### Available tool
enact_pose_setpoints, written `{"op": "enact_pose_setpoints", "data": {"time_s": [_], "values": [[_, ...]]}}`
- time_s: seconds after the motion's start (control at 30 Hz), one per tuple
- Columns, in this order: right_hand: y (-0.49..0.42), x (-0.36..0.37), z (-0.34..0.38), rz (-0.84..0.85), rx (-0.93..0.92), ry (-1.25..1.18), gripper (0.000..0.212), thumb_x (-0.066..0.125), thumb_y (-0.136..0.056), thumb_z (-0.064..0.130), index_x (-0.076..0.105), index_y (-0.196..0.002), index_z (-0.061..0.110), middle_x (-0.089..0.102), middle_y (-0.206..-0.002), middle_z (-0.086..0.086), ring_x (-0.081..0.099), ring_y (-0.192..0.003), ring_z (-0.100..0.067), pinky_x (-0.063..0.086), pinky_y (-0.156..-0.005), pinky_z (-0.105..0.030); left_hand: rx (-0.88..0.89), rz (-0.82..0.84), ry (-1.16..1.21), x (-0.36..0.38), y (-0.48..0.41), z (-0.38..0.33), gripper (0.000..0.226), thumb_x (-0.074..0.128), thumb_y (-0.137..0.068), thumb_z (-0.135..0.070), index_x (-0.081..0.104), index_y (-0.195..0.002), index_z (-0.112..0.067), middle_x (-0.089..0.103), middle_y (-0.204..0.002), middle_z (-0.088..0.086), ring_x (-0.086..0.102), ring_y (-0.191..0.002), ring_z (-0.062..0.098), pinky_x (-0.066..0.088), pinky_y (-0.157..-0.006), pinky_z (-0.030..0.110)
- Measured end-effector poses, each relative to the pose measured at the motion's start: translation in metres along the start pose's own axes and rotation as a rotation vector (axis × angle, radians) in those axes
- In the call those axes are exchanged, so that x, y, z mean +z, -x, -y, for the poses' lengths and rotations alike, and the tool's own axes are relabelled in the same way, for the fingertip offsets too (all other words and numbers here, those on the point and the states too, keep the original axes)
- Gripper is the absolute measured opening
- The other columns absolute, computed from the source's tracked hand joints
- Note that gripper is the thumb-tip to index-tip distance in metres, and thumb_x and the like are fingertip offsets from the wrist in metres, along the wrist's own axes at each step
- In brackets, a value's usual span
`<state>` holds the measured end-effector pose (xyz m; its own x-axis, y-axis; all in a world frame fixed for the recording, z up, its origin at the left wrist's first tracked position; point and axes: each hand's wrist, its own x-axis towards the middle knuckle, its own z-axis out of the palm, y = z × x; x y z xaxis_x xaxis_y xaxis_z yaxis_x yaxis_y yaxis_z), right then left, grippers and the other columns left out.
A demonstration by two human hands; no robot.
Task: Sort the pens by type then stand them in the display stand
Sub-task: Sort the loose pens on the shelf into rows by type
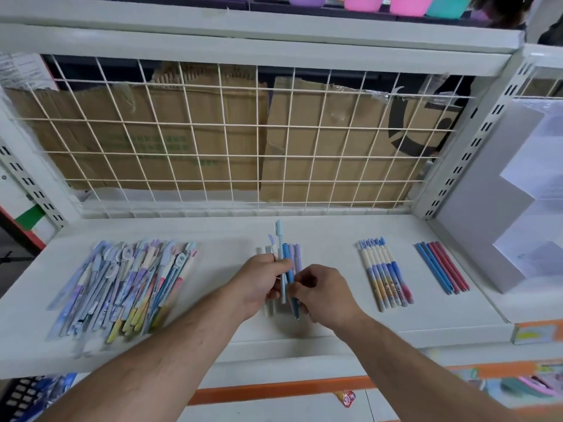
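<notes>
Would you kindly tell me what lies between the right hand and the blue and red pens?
A row of gradient pens on the shelf, with bare shelf either side; the head view shows it.

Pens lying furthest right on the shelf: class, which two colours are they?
The pens are blue and red, seen best in the head view.

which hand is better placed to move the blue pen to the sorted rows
Right, probably. The right hand pinches the blue pen, and both sorted rows lie on its side. The left hand is busy gripping the bundle.
</notes>
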<state>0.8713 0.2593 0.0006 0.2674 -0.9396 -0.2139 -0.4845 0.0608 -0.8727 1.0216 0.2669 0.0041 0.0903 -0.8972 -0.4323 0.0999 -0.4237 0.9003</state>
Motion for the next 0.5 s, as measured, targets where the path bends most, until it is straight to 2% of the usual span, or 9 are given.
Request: {"op": "enact_pose_setpoints", "data": {"time_s": [0.17,0.33,0.4,0.47,0.5], "values": [[0.002,-0.029,-0.017,-0.092,-0.028,0.062,0.002,0.069,-0.088,0.02,0.069,-0.09,0.022,0.069,-0.065,0.004,0.057,-0.045,-0.003,0.046,-0.048,-0.021,-0.002,0.0,-0.022,0.035,-0.016,-0.003,0.014,0.06,-0.096,-0.018,0.064,-0.095,-0.005,0.059,-0.073,0.01,0.051,-0.058,0.019,0.041,-0.054,0.029],[-0.001,-0.088,-0.046,-0.224,-0.009,0.105,0.005,0.068,-0.088,0.018,0.067,-0.091,0.023,0.069,-0.069,0.006,0.059,-0.046,-0.006,0.051,-0.047,-0.022,-0.022,-0.026,-0.019,0.096,-0.035,-0.006,0.015,0.061,-0.093,-0.012,0.062,-0.079,-0.007,0.061,-0.067,0.008,0.053,-0.051,0.016,0.039,-0.045,0.021],[-0.004,-0.119,-0.062,-0.297,0.005,0.196,0.007,0.067,-0.088,0.02,0.068,-0.096,0.021,0.068,-0.073,0.007,0.062,-0.051,-0.007,0.051,-0.048,-0.021,-0.032,-0.02,-0.017,0.121,-0.042,-0.004,0.016,0.061,-0.092,-0.011,0.061,-0.077,-0.007,0.062,-0.067,0.009,0.053,-0.049,0.016,0.037,-0.044,0.021],[-0.009,-0.151,-0.078,-0.34,0.014,0.322,0.01,0.064,-0.091,0.022,0.065,-0.1,0.023,0.067,-0.074,0.007,0.063,-0.054,-0.01,0.052,-0.049,-0.027,-0.033,-0.012,-0.022,0.142,-0.049,-0.004,0.018,0.061,-0.091,-0.009,0.061,-0.073,-0.006,0.058,-0.066,0.012,0.049,-0.046,0.016,0.035,-0.042,0.021],[-0.012,-0.164,-0.085,-0.352,0.021,0.393,0.013,0.062,-0.092,0.023,0.063,-0.105,0.024,0.068,-0.074,0.008,0.062,-0.054,-0.009,0.048,-0.046,-0.027,-0.035,-0.009,-0.025,0.151,-0.051,-0.005,0.019,0.061,-0.09,-0.009,0.06,-0.071,-0.006,0.056,-0.062,0.011,0.047,-0.044,0.015,0.034,-0.041,0.021]]}}
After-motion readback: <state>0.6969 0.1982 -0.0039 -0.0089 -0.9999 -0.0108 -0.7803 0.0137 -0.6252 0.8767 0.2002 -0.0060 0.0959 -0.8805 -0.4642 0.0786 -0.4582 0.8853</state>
